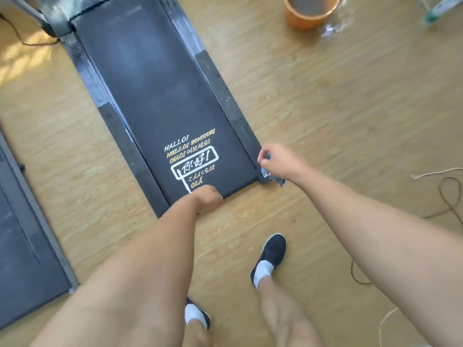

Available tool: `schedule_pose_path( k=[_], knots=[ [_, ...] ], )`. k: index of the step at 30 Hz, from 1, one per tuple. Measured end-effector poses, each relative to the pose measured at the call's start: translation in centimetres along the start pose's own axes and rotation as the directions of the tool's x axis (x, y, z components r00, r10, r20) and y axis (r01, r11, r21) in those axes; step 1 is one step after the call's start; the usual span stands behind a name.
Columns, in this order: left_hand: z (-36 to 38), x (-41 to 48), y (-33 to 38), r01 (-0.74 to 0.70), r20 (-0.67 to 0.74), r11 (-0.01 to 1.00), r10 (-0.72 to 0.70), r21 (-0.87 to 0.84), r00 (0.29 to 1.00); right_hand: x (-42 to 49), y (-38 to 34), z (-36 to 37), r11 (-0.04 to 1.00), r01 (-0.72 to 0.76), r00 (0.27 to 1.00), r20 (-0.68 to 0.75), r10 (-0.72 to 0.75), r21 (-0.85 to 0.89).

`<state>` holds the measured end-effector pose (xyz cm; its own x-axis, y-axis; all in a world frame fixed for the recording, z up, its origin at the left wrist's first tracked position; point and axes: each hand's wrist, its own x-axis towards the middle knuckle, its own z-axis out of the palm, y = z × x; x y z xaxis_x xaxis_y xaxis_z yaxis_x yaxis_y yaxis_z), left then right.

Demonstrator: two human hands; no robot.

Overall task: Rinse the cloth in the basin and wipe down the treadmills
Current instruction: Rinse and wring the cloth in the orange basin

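A black treadmill with white and yellow greeting text on its belt lies across the wooden floor. My right hand grips a small grey cloth at the rear right corner of the treadmill deck. At the belt's rear edge my left hand is curled into a fist, resting there and holding nothing that I can see. An orange basin of murky water stands on the floor at the top right, with a wet patch beside it.
A second treadmill lies at the left edge. Loose cords and a rope trail over the floor on the right. My two feet in dark shoes stand behind the treadmill. A cable runs at the top left.
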<state>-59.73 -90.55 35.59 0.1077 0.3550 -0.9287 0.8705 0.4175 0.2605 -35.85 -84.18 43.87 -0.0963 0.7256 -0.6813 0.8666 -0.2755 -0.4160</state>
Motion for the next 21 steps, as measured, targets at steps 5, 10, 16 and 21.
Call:
schedule_pose_path(
  k=[5,10,16,21],
  knots=[
    [-4.5,-7.7,16.6,-0.108,-0.130,0.992,0.115,0.058,0.985,-3.5,1.9,-15.4,0.998,-0.031,0.995,-0.097,0.025,-0.057],
    [-8.8,-9.7,28.6,-0.182,-0.131,0.978,0.194,0.101,0.972,-2.8,2.6,-25.8,0.991,-0.033,0.986,-0.166,0.012,-0.127],
    [-15.4,-6.1,38.7,-0.174,-0.042,0.981,0.178,0.089,0.983,3.1,4.6,-34.8,0.983,-0.041,0.993,-0.112,0.021,-0.178],
    [-22.3,2.2,44.4,-0.101,-0.060,0.994,0.103,0.038,0.993,14.6,8.4,-43.6,0.951,-0.125,0.991,-0.075,0.108,-0.282]
  ],
)
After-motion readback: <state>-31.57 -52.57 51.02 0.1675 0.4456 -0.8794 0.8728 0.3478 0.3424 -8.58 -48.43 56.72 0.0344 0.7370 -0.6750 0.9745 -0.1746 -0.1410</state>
